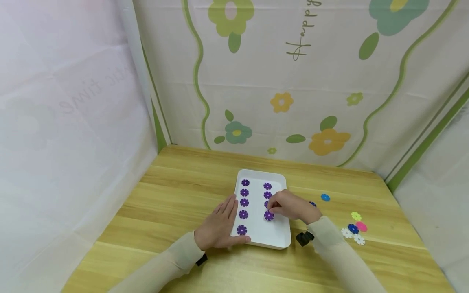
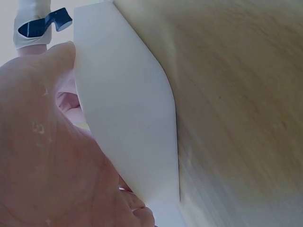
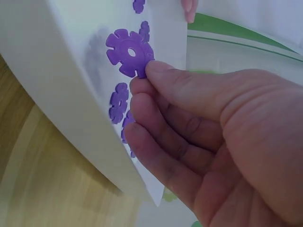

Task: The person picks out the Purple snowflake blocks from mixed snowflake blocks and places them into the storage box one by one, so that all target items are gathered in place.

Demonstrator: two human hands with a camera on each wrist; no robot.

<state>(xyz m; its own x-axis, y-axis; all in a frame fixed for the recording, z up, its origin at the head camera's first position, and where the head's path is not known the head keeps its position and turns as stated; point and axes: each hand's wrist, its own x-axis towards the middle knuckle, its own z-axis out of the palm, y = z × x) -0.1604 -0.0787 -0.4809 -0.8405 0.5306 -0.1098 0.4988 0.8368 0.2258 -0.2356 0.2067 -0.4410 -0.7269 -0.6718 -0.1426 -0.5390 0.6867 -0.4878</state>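
A white tray lies on the table, with purple notched plastic discs in two columns inside. My left hand rests at the tray's near left corner. Its extended fingers lie along the left rim, and its thumb reaches along the front rim. In the left wrist view, the tray's outer wall fills the middle beside the palm. Thumb and index finger of my right hand pinch a purple snowflake disc by its edge. That disc is over the near end of the right column, where other discs lie on the tray bottom.
To the right of the tray lie loose discs: a light blue disc, a yellow disc, a pink disc, a dark blue disc and white discs. Another blue disc is partly hidden by the right wrist. A flower-patterned curtain hangs behind the table.
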